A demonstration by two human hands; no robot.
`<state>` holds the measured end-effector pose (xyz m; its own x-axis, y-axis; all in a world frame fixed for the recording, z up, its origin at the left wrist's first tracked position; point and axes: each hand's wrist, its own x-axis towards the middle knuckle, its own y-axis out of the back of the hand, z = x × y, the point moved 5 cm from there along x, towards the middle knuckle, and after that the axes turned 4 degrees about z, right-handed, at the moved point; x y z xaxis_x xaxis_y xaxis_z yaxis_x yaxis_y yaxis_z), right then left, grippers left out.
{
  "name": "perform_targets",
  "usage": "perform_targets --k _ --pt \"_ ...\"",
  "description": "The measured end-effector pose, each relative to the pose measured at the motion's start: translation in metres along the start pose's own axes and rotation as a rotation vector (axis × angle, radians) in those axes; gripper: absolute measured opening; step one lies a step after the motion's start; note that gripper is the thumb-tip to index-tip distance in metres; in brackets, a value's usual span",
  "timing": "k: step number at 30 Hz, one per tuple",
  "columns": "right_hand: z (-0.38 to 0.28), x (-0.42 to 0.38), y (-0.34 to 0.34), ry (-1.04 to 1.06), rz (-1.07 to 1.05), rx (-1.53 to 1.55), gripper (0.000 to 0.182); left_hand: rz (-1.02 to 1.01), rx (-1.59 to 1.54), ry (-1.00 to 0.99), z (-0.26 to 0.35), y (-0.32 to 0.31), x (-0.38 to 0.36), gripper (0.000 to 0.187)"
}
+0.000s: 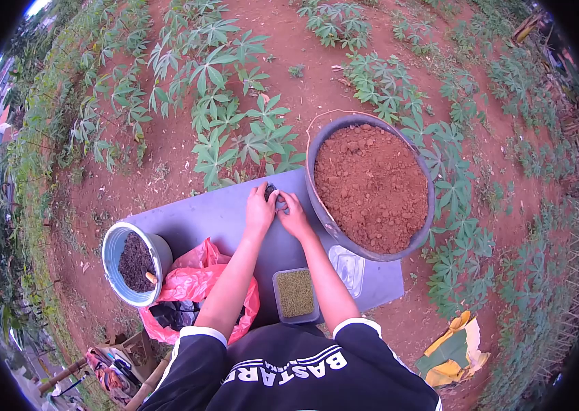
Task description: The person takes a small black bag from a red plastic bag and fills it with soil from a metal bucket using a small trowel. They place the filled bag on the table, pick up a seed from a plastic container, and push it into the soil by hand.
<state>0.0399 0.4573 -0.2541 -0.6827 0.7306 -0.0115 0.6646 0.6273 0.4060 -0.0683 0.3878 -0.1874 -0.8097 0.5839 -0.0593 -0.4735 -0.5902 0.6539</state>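
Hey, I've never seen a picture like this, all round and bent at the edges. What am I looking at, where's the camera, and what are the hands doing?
The single picture comes from a camera worn on a person's head, looking down; its wide lens bends the edges. The two bare arms reaching forward are that person's own. The left hand and right hand meet at the far edge of a grey table, both gripping a small dark object; it is too small to say what it is. On the table sit a big basin of red soil, a small tray of greenish grains and a clear lid. At the left are a blue bucket of dark material and a pink plastic bag. Leafy plants grow in red earth all around.
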Motion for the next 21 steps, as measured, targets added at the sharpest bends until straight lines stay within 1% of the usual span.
perform_targets --k 3,5,12,14,15,17,18,19,20,21 --pt "-0.001 0.000 0.001 0.000 0.000 -0.001 0.060 0.013 -0.003 -0.042 -0.003 -0.003 -0.003 0.047" --pt "-0.006 -0.001 0.003 0.003 0.002 -0.011 0.058 0.059 0.034 -0.081 -0.007 -0.006 -0.003 0.048" --pt "-0.004 0.000 0.003 0.024 0.007 -0.014 0.059 0.021 0.004 -0.039 -0.003 -0.003 -0.003 0.049" --pt "-0.007 0.000 0.005 -0.043 0.008 0.039 0.048 0.024 -0.015 0.051 -0.004 0.001 -0.001 0.042" --pt "-0.003 0.001 0.005 -0.042 0.010 0.039 0.048 0.024 -0.016 0.049 -0.007 0.002 0.002 0.042" --pt "0.006 0.004 0.005 -0.087 0.096 0.127 0.028 0.022 -0.142 0.087 -0.020 0.009 0.007 0.031" --pt "0.000 0.004 0.006 -0.090 0.093 0.129 0.028 0.022 -0.139 0.090 -0.023 0.013 0.007 0.031" --pt "-0.009 0.006 0.011 -0.098 0.087 0.143 0.022 0.020 -0.102 0.072 -0.023 0.018 0.007 0.026" --pt "-0.019 0.007 0.015 -0.107 0.081 0.157 0.022 0.017 -0.067 0.053 -0.022 0.021 0.007 0.021" --pt "-0.028 0.009 0.017 -0.019 0.119 0.142 0.023 0.017 -0.066 0.053 -0.021 0.023 0.006 0.021"
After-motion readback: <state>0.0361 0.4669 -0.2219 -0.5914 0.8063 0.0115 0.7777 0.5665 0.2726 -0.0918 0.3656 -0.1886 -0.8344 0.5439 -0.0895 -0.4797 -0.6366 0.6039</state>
